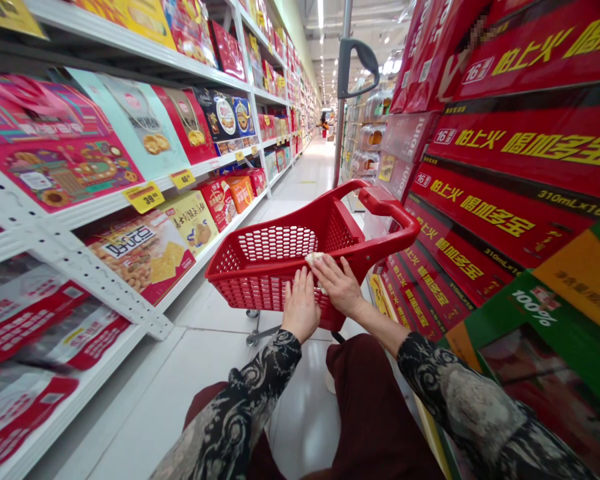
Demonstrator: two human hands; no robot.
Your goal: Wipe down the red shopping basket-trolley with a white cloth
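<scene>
A red plastic shopping basket on wheels point(275, 267) stands in a supermarket aisle in front of me. My left hand point(300, 308) lies flat against its near outer wall, fingers stretched upward. My right hand point(337, 283) presses a small whitish cloth point(313, 259) onto the basket's near rim, fingers extended over it. The red handle point(387, 203) of the basket rises to the right. Inside, the basket looks empty.
Shelves of boxed biscuits with yellow price tags point(143, 197) line the left. Stacked red drink cartons point(505, 173) and green boxes point(545, 313) wall the right. A grey pole with a handle point(347, 60) stands behind the basket. The white tiled aisle point(310, 173) runs ahead.
</scene>
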